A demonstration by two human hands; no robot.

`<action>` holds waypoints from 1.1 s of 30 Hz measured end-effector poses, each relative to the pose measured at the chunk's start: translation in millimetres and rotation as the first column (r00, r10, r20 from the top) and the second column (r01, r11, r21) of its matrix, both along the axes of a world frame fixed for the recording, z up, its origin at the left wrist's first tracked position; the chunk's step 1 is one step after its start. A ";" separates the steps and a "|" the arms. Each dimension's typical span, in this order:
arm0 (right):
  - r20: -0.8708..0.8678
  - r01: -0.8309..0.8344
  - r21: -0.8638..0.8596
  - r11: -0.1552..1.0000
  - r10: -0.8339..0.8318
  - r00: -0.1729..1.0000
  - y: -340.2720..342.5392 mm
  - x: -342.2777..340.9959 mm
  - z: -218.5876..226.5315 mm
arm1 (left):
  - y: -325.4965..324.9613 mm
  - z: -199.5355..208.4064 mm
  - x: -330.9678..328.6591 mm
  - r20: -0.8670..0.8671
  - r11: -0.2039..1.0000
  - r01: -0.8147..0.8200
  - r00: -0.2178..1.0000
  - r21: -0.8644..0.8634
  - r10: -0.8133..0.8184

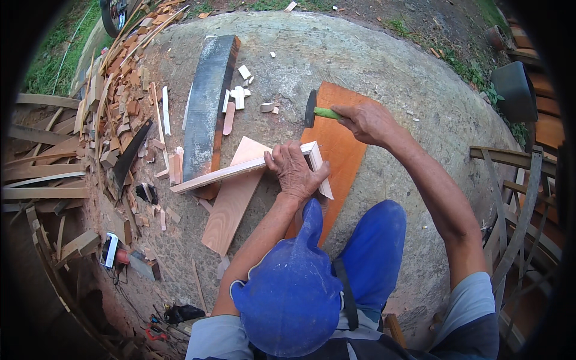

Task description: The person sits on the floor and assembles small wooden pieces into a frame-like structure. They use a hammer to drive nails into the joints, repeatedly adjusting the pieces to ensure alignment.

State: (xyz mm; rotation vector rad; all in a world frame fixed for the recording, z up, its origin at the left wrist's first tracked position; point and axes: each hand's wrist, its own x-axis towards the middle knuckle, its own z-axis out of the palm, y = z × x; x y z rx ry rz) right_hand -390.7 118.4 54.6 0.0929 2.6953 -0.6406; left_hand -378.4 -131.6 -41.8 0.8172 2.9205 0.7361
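Note:
My right hand [367, 123] is closed around the green handle of a hammer [311, 108], whose dark head is raised over a reddish-brown board [343, 147]. With my left hand [294, 168] I grip the corner of a pale wooden frame piece [231, 171], made of a long strip joined to a shorter one. A thin, nail-like point seems to stick out at that corner. Under the frame lies a light brown board [228, 219], set at a slant. The far end of the long strip rests by a dark-faced plank [207, 108].
A heap of wood offcuts [123, 99] spreads along the left, with a handsaw [129, 156] beside it. A power tool [135, 262] with cords lies at the lower left. Small white offcuts [239, 96] sit near the plank. At the right stand a dark bucket [513, 90] and wooden framework [522, 210].

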 end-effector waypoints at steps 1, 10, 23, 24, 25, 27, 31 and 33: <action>-0.063 0.131 -0.092 0.987 -0.137 0.989 -1.7 12.5 -10.8 | 0.2 0.4 -0.4 0.007 1.000 -0.003 1.000 0.007 0.003; -0.027 0.796 -0.360 0.487 -0.858 0.513 -68.3 124.4 -131.9 | -3.2 -2.4 -1.5 -0.008 0.998 0.003 1.000 -0.059 -0.003; 0.407 0.977 -0.214 0.027 -0.906 0.114 -59.7 516.2 19.9 | -10.8 -21.9 -29.4 -0.108 0.951 -0.032 0.994 -0.306 -0.001; 0.528 0.984 -0.150 -0.098 -0.849 -0.004 -85.6 543.7 25.7 | -10.9 -22.9 -30.3 -0.108 0.951 -0.027 0.994 -0.308 -0.007; 0.642 0.985 -0.053 -0.164 -0.761 -0.092 -112.3 569.6 30.5 | -10.3 -23.4 -31.1 -0.103 0.951 -0.024 0.995 -0.308 -0.008; 0.822 0.935 0.180 -0.305 -0.475 -0.314 -177.3 608.9 34.0 | -9.2 -22.6 -31.2 -0.092 0.950 -0.013 0.996 -0.312 -0.016; 0.653 0.883 0.083 -0.462 -0.644 -0.398 -292.9 625.0 -5.4 | -6.1 -12.6 -28.2 -0.097 0.952 -0.006 0.995 -0.305 -0.024; 0.455 0.934 0.075 -0.349 -0.822 -0.343 -316.5 631.5 -40.8 | -6.4 -6.4 -23.9 -0.034 0.950 0.008 0.999 -0.311 -0.019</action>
